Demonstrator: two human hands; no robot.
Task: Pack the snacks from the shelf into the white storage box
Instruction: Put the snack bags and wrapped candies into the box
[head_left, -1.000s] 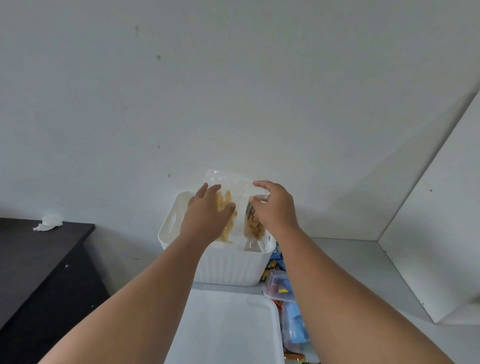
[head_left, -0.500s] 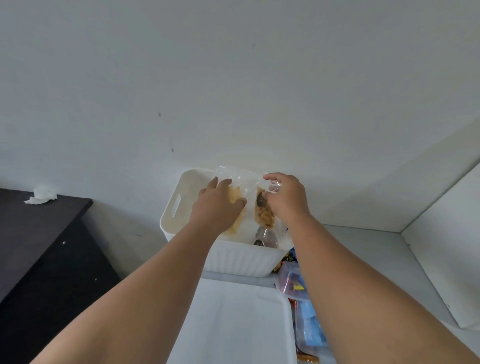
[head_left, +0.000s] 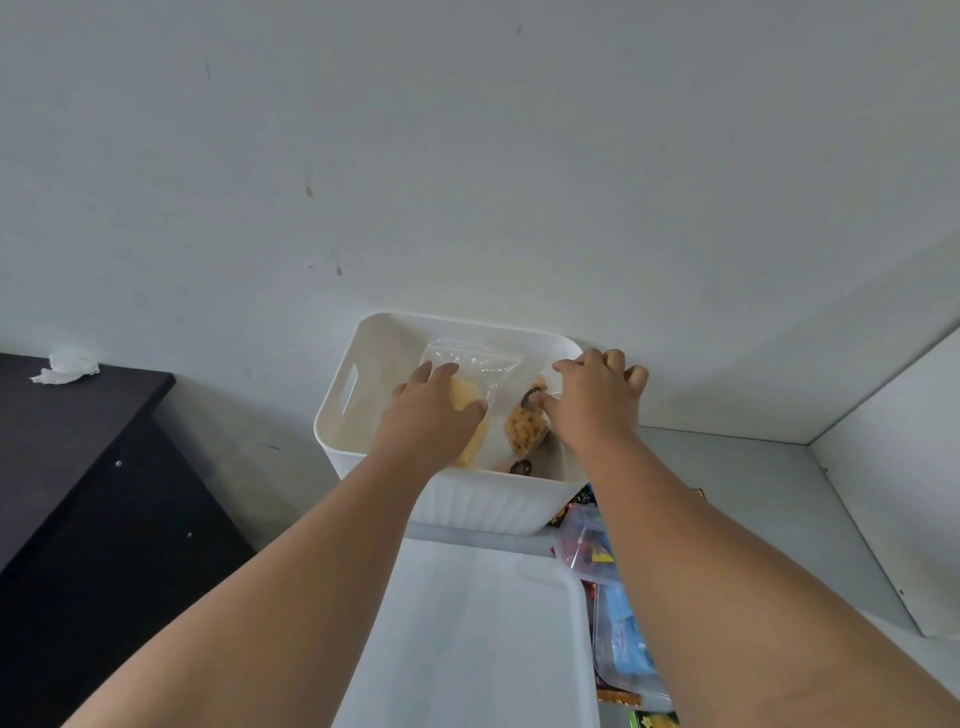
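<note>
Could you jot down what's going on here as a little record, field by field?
container: white storage box, open top, standing on a pale shelf against the wall
being packed: clear snack bags with yellow and brown pieces, inside the box
left hand: in the box, pressing on a bag
right hand: over the box's right side, touching a bag
waiting: more snack packets on the shelf, right of a flat white lid
nearby: dark cabinet with crumpled tissue
</note>
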